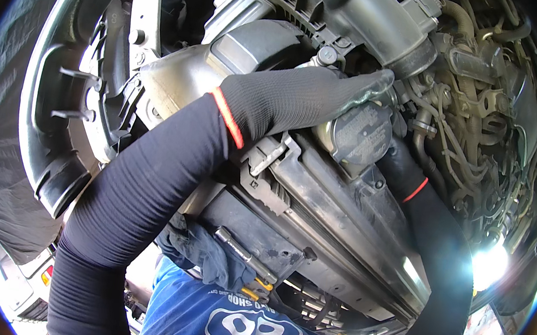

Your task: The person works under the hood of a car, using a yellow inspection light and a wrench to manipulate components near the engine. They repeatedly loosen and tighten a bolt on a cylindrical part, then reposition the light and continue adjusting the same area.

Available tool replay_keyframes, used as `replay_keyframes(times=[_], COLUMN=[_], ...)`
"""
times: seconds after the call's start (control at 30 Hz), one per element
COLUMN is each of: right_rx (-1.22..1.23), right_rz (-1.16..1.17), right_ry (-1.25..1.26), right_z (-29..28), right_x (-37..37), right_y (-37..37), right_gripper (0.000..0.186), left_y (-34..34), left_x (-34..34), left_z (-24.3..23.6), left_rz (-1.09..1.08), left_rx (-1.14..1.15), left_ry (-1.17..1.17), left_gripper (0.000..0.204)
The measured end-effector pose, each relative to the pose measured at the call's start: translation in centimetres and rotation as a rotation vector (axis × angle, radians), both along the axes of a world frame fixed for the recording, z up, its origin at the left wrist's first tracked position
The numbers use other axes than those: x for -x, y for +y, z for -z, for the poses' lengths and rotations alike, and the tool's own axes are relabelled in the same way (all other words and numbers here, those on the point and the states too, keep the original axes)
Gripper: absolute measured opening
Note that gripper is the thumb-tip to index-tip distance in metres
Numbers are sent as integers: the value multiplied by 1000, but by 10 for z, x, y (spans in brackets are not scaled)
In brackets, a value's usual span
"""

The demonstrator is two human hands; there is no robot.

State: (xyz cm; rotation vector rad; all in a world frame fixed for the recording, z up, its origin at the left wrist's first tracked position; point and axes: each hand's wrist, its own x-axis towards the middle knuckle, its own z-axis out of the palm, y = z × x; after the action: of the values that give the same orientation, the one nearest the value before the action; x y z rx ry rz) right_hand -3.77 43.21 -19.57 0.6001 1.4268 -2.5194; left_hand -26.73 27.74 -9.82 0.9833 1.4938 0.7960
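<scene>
My left hand [361, 91], in a black knit glove with a grey coated palm, reaches over the round dark cap [363, 133] in the engine bay. Its visible finger is stretched out, touching or just beside the end of the black air duct [415, 55]. The other fingers are out of sight. From the lower right, my right hand [400, 159], also in a black glove, comes against the cap's right side. Its fingers disappear behind the cap and the hoses, so what they touch is hidden.
A metal crossmember [335, 213] runs in front of me. On the near edge lie a blue-grey cloth [199, 251] and a chrome ratchet extension [241, 250]. Hoses and wiring [462, 134] crowd the right side. A bright work light [489, 265] shines beside my right arm.
</scene>
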Motion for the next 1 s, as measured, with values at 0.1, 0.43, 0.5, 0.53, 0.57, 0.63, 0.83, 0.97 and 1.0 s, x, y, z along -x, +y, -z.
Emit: replay_keyframes(times=[0.1,0.43,0.5,0.53,0.57,0.63,0.83,0.97,1.0], right_rx=[427,154,99,43,-35,-222,-1023,-1114,-1202], right_rz=[31,56,43,27,-6,-94,-145,380,333], right_ry=[180,-14,-15,-19,-18,-38,-13,-199,-152], right_z=[-5,-21,-21,-20,-21,-29,-135,-200,-204], right_x=[-8,-3,-7,-9,-12,-19,-50,-79,-82], right_y=[2,-1,2,5,9,19,-15,-147,-183], right_gripper=[45,46,44,43,42,41,41,28,26], left_y=[1,2,3,5,5,5,-3,-51,-72], left_x=[1,6,5,5,4,5,-5,-35,-42], left_z=[1,-5,-4,-2,0,3,-37,-85,-93], left_rz=[90,252,225,189,139,123,248,-9,-160], left_rx=[-118,-98,26,138,164,76,-83,-221,-304], left_ry=[43,218,160,99,13,41,360,618,605], left_gripper=[68,60,59,58,57,56,56,54,52])
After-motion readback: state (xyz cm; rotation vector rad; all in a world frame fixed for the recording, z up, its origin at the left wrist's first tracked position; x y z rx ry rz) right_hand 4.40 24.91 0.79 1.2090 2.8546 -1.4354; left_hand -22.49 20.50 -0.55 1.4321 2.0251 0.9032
